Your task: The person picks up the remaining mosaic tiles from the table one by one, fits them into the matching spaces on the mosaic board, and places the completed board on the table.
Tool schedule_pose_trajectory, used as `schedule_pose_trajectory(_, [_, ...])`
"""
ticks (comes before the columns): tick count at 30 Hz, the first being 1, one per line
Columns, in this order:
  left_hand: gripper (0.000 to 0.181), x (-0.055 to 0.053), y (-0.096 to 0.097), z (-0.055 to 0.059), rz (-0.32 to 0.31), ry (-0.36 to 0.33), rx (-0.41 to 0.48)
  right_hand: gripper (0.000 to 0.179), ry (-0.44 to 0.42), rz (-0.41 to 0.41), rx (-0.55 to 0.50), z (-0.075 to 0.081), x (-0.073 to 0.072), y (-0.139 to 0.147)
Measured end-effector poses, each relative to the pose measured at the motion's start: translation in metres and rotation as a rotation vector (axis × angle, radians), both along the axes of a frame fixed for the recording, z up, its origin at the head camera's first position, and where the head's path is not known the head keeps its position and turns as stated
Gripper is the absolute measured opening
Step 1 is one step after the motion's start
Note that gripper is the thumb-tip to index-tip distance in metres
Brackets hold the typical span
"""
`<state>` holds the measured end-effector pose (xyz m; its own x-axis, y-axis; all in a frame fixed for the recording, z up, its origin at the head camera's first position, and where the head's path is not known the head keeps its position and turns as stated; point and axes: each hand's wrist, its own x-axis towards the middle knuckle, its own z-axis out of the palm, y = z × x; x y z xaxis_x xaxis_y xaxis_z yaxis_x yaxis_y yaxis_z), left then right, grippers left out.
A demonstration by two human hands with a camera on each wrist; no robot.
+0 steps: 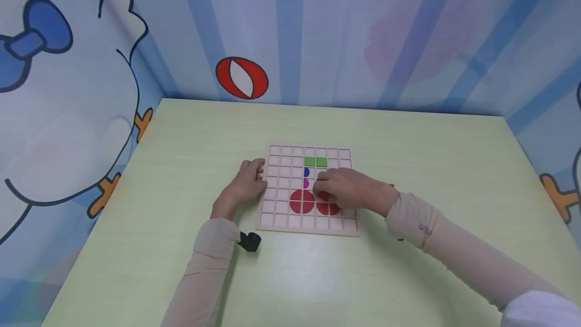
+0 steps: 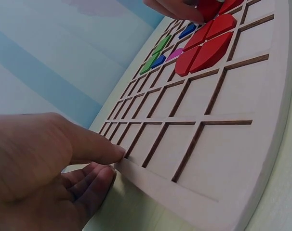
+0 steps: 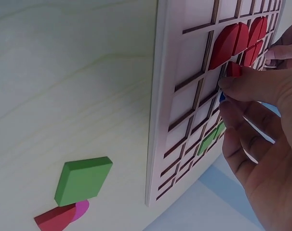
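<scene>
A pale wooden grid board (image 1: 308, 231) lies on the table, with both hands at it. My left hand (image 1: 245, 181) holds its left edge, the thumb on the rim and the other fingers curled at the side. My right hand (image 1: 345, 185) reaches over from the right and pinches a red quarter-circle piece (image 3: 234, 70) between thumb and fingers, low over the grid. Below that hand sit two red quarters (image 1: 328, 209). Left of them, several red quarters form a full circle (image 1: 301, 201). Above are a magenta piece (image 1: 306, 183), a blue piece (image 1: 306, 172) and two green squares (image 1: 315, 161).
Off the board's right side, a green block (image 3: 83, 180), a red piece (image 3: 55, 218) and a magenta piece (image 3: 82, 210) lie loose on the table, mostly behind my right forearm in the head view. A painted wall (image 1: 327, 39) borders the table's far edge.
</scene>
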<state>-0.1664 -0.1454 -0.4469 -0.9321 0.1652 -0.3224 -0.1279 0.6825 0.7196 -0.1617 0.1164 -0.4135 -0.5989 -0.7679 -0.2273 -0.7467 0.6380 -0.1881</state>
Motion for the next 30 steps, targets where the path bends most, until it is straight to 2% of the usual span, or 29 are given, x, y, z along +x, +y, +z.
schedule_pose_trajectory(11, [0.061, 0.000, 0.000, -0.001, 0.004, -0.002, -0.001, 0.038, 0.025, 0.021, -0.010, -0.003, 0.003, 0.001])
schedule_pose_trajectory(22, [0.062, -0.001, 0.000, -0.001, 0.002, -0.008, 0.020, 0.037, -0.036, -0.048, -0.100, -0.010, 0.004, 0.009])
schedule_pose_trajectory(30, [0.062, -0.001, 0.000, -0.001, 0.008, -0.014, 0.010, 0.036, -0.002, -0.028, -0.116, -0.013, 0.005, 0.011])
